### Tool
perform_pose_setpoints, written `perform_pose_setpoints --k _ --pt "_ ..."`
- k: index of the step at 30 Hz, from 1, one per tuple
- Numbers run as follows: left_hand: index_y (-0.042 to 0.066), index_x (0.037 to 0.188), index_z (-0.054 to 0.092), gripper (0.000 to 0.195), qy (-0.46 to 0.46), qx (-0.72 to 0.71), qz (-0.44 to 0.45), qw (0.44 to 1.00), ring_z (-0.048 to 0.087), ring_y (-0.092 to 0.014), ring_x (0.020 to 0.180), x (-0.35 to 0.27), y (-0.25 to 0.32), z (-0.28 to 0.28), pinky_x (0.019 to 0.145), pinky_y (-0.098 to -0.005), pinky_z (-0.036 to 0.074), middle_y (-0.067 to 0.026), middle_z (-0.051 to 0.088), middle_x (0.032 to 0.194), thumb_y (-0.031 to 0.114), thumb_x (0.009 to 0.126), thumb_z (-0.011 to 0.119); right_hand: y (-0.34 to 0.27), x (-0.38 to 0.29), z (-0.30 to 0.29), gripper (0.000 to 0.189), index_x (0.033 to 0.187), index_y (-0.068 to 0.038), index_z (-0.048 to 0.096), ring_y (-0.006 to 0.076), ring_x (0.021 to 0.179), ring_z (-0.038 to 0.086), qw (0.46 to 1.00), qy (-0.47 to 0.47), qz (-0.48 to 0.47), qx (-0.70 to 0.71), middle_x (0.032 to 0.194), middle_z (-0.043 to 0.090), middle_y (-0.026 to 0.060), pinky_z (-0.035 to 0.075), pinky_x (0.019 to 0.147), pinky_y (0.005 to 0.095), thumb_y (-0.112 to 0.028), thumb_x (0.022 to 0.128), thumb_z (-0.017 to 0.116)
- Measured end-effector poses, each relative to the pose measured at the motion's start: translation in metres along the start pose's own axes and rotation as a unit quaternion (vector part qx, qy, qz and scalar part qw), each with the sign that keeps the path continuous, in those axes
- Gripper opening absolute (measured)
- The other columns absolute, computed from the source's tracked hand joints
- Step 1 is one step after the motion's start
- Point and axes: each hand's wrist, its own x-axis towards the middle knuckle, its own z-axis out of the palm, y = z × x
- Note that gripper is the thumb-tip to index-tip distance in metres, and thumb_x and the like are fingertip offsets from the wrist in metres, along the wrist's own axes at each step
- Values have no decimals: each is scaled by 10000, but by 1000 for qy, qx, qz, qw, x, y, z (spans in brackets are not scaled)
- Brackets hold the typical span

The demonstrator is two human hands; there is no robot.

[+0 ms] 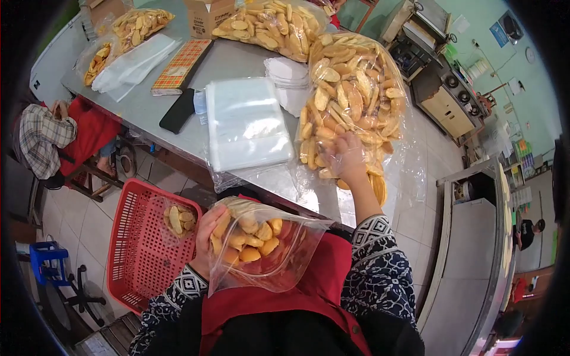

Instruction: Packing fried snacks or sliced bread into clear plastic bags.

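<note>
My left hand [209,238] grips the side of a clear plastic bag [285,262] in front of my apron; its mouth gapes, and several pieces of toasted bread [249,253] lie inside. At the large clear bag of sliced toasted bread [352,89] on the table, my right hand [347,155] reaches among the slices near the bag's lower end; its fingertips are partly hidden, so a hold on a slice cannot be told. A stack of clear plastic bags [249,124] lies left of that hand, with white scalloped paper pieces [287,73] behind it.
A red plastic basket [133,253] with a small filled bag [178,220] stands at my left. The metal table [133,107] also bears a black phone [177,111], a plaid-covered book [182,66], more bread bags [276,26] and a cardboard box [207,20]. A person [44,133] sits beyond its left edge.
</note>
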Motion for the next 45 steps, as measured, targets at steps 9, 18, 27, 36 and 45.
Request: perform_pose_setpoints --k 9,18,27,36,45 --pt "118 1292 290 744 0 7 9 1000 450 -366 1172 -4 -6 -3 988 -476 365 -232 411 1291 161 714 757 26 -3 -5 257 964 -16 556 363 831 560 952 -12 306 -24 942 572 185 452 731 439 -217 813 608" --pt "116 1285 301 706 2 -23 -27 999 456 -374 1163 -23 -18 -3 980 -494 356 -232 420 1289 158 733 739 -9 15 1 339 1026 -70 595 343 946 520 995 62 81 -18 1055 545 153 429 820 422 -138 701 666" --pt "120 1280 308 656 20 -22 -17 999 468 -379 1152 -26 -22 0 974 -500 356 -229 444 1272 164 761 708 -23 14 16 448 1098 -75 589 343 1113 414 979 -83 55 -179 1216 454 111 311 914 524 -278 703 646" --pt "128 1289 301 682 4 7 6 1000 478 -375 1145 -18 -20 -2 970 -504 359 -222 455 1266 178 751 718 -23 30 3 356 1063 -65 562 303 842 534 999 -3 34 41 930 533 130 416 733 420 -118 719 640" --pt "114 1280 301 742 15 -1 19 1000 461 -372 1161 -18 -21 1 980 -493 356 -234 430 1278 215 708 764 6 21 2 257 1014 -59 607 318 827 551 982 75 145 94 812 579 131 437 767 424 -86 759 625"
